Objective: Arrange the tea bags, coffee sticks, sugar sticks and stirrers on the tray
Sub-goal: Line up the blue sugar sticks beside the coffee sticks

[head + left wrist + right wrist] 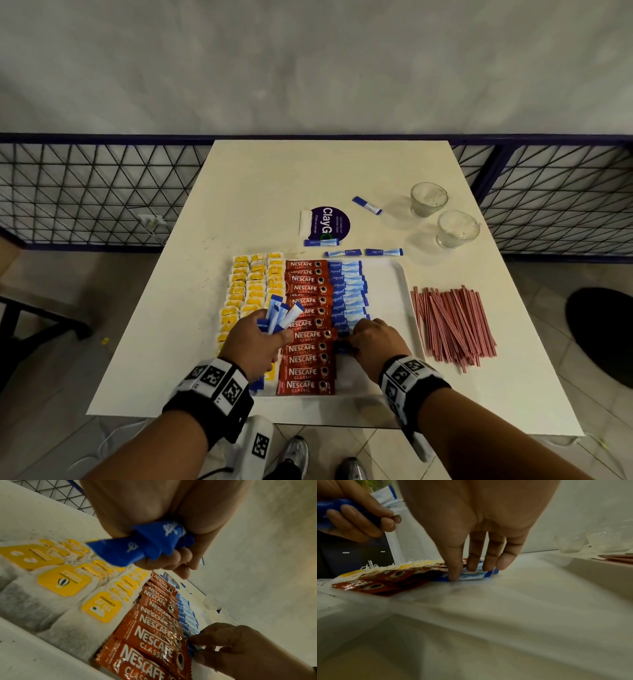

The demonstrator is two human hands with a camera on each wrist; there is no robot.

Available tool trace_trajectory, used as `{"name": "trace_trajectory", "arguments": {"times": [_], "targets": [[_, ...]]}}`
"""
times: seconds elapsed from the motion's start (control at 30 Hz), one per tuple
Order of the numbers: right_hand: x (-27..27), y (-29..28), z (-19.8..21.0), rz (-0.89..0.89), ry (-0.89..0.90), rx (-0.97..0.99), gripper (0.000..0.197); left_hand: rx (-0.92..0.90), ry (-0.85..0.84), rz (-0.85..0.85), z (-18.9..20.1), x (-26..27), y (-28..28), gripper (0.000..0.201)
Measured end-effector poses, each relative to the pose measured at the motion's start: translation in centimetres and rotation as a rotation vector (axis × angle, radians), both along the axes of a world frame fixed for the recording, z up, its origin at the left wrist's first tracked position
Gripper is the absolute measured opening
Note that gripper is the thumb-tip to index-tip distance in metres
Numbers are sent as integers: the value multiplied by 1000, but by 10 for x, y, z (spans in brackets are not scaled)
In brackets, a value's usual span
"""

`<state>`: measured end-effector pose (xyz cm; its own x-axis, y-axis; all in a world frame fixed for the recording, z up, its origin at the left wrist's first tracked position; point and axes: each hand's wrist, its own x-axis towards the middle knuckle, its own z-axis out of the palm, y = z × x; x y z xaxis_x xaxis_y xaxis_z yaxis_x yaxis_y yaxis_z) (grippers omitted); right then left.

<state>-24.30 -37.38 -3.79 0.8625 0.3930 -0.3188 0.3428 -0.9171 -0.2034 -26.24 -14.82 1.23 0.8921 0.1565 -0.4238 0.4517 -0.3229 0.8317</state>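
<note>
Nescafé Classic coffee sticks (308,329) (Equal alongside)

Left hand (253,339): raised, back upward, fingers (173,559) curled round a fan of blue packets; forearm reaching in from lower left, wrist wrapped in a black band with square markers. Right hand (371,337): lowered, palm down, straight fingertips (453,576) pressing one blue packet flat (thumb hidden); forearm reaching in from lower right, wrist banded the same. The hands lie near each other, apart.
</note>
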Motion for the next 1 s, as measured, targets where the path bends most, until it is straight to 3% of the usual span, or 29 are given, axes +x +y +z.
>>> {"name": "trace_trajectory", "arguments": {"times": [0.1, 0.23, 0.3, 0.4, 0.47, 0.57, 0.77, 1.0], "targets": [[0, -1, 1, -57, -23, 63, 31, -2, -1, -5, 0, 0, -1, 25], [6, -11, 10, -403, -23, 266, 34, -19, -2, -4, 0, 1, 0, 27], [10, -13, 15, -488, -17, 312, 36, -35, 7, -25, 1, 0, 0, 25], [15, -2, 37, -493, -18, 528, 35, -75, 25, -109, 5, -2, -6, 22], [16, 12, 54, -437, 162, 689, 32, -84, 26, -168, 7, -2, -13, 20], [14, 18, 64, -369, 247, 731, 13, -93, 21, -231, 12, 1, -24, 17], [9, -11, 59, -587, 314, 905, 16, -227, 0, -86, 17, 4, -33, 9], [2, -30, 63, -681, 385, 1091, 13, -257, 11, -5, 15, 5, -55, 4]]}}
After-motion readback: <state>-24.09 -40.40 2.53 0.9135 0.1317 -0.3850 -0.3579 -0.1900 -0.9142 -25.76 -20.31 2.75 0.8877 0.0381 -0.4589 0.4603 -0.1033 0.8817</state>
